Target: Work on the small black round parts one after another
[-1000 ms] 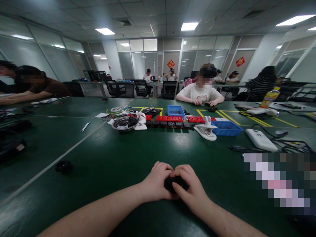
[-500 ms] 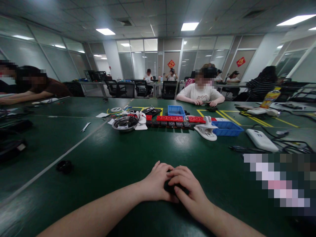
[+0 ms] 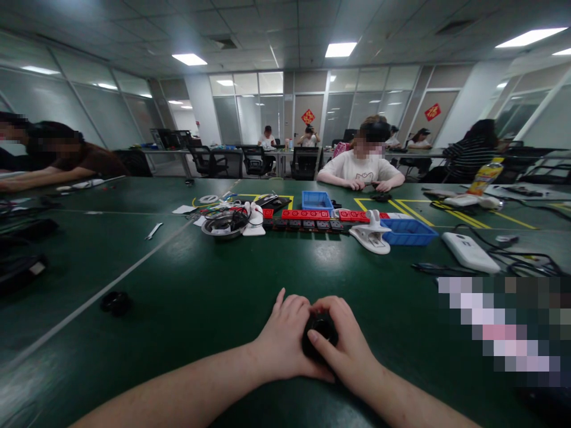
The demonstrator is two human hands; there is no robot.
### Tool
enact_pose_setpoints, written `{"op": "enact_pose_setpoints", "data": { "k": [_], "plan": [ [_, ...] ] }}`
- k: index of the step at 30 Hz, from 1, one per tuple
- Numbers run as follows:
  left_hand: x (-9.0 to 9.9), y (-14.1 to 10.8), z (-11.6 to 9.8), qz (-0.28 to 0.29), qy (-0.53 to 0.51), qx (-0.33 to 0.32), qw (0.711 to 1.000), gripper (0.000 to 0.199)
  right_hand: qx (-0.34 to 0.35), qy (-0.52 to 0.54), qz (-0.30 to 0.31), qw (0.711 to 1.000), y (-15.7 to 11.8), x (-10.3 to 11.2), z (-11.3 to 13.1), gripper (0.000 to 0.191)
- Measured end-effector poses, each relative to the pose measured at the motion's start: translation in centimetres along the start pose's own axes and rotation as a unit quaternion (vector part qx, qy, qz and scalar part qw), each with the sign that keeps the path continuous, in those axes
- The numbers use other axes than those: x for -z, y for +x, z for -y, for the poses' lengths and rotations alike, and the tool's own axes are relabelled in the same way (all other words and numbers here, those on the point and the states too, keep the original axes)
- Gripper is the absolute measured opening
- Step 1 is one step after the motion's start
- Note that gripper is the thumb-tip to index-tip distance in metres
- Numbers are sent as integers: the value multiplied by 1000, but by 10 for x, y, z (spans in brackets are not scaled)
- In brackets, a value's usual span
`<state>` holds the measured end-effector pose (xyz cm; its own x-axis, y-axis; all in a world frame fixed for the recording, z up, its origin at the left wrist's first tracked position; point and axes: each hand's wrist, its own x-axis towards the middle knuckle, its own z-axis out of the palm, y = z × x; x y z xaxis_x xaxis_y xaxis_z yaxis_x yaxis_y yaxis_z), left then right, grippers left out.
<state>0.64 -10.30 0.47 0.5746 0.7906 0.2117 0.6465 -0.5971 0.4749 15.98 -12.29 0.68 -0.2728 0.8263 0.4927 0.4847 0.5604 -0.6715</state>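
A black round object (image 3: 320,337) with a ring-like opening is held between my two hands, low over the green table near the front. My left hand (image 3: 285,336) wraps its left side, thumb below it and one finger sticking up. My right hand (image 3: 348,336) grips it from the right, fingers curled over the top and thumb across its front. Another black object (image 3: 116,302) lies on the table to the left. The lower edges of the held object are partly covered by my fingers.
Across the middle stand a metal bowl (image 3: 223,226) of cables, red and black socket strips (image 3: 310,215), white clamps (image 3: 371,233) and a blue tray (image 3: 408,232). A wrench (image 3: 154,231) lies left. A person (image 3: 363,163) sits opposite.
The black object has turned in my hands, and its round opening now shows. My fingers have shifted around it; my right thumb now lies over its front.
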Motion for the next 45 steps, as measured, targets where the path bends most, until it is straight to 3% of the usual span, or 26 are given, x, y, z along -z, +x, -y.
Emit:
{"op": "enact_pose_setpoints", "data": {
  "k": [6, 13, 17, 22, 29, 31, 37, 41, 45],
  "plan": [
    [2, 2, -2, -15, 14, 16, 1000, 50, -11, -45, 34, 998, 4, 0, 3, 10],
    [2, 2, 2, -12, 0, 0, 1000, 42, -3, -50, 27, 998, 4, 0, 3, 6],
    [7, 5, 6, 8, -24, -33, 999, 39, 36, -19, 30, 999, 5, 3, 5, 2],
    [10, 9, 16, 77, -56, -83, 992, 34, 95, 41, 64, 993, 4, 7, 10, 18],
    [10, 11, 23, 102, -41, -141, 984, 24, 127, 46, 86, 987, 3, 8, 11, 23],
    [13, 10, 20, 106, -34, -139, 984, 28, 128, 40, 86, 987, 3, 9, 13, 23],
    [12, 6, 9, 84, -33, -81, 993, 70, 90, 39, 49, 994, 4, 8, 15, 16],
    [6, 1, 1, 41, -13, -26, 999, 79, 25, 4, 17, 1000, 4, 3, 7, 15],
    [1, -3, -5, 5, 16, -1, 1000, 76, -3, -32, 7, 999, 3, -1, 3, 18]
  ]
}}
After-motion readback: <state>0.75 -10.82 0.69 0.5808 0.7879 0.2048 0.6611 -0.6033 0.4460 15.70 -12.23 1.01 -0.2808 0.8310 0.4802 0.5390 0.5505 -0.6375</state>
